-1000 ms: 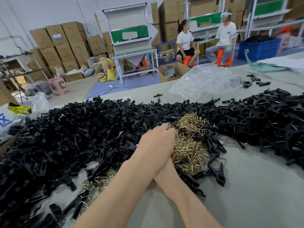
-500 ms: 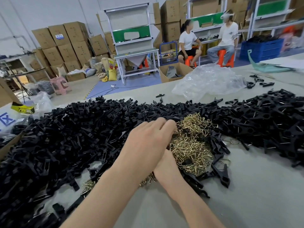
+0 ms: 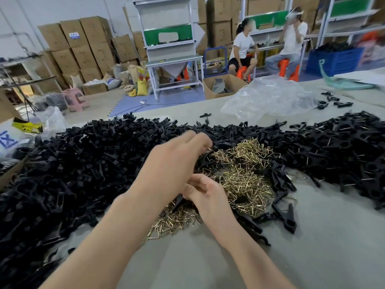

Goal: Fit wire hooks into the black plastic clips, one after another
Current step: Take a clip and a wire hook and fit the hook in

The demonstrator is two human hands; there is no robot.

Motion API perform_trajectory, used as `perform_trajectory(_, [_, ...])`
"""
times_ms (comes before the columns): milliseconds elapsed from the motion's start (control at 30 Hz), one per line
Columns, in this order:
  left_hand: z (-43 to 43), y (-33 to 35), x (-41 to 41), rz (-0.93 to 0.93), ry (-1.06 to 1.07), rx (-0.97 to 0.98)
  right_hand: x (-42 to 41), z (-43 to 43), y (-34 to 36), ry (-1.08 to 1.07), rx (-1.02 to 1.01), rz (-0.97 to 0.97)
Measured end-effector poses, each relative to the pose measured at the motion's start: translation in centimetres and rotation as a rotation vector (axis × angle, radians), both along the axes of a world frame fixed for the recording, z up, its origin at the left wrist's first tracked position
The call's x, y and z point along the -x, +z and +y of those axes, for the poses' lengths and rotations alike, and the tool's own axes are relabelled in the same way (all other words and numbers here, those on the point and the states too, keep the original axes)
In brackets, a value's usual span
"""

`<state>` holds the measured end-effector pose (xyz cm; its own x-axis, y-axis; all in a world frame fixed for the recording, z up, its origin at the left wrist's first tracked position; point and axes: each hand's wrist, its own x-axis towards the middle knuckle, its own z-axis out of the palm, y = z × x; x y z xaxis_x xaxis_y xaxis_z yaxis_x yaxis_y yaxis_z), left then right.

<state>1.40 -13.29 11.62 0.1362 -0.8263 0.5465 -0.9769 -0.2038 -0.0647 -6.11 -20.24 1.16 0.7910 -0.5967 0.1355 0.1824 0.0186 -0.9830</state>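
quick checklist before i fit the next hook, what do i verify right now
1. Hooks within reach, piled beside both hands: ok.
2. Clips heaped alongside: ok.
3. Left hand pinches a single hook: cannot tell, fingertips blurred.
4. Right hand has a clip in its grip: cannot tell, fingers curled, contents hidden.
5. Bare table close by to work over: ok.

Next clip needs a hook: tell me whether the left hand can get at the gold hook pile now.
Probably yes. The left hand has its fingertips at the edge of the hook pile, which lies uncovered, with nothing between them.
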Motion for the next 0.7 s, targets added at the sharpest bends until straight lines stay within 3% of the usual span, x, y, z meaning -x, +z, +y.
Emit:
perform_trajectory(100, [2.7,-1.7,0.0,0.496,-0.007,0.425,-0.1,-0.1,-0.4,-0.084,0.028,-0.027])
perform_trajectory(233, [6.0,-7.2,0.2,0.978,0.173,0.781,-0.2,-0.2,-0.9,-0.142,0.093,-0.04])
perform_trajectory(300, [6.7,-8.9,-0.6,1.207,0.246,0.907,-0.1,0.0,-1.0,-0.132,0.155,-0.02])
perform_trajectory(367, [6.9,-9.7,-1.4,1.372,0.274,0.908,-0.1,0.1,-1.1,-0.119,0.212,0.002])
perform_trajectory(500, [6.9,-10.4,-1.7,1.478,0.26,0.787,0.1,0.3,-1.1,-0.103,0.264,0.028])
perform_trajectory(700, [6.9,-10.4,-1.6,1.444,0.311,0.752,0.1,0.9,-0.9,-0.07,0.338,0.069])
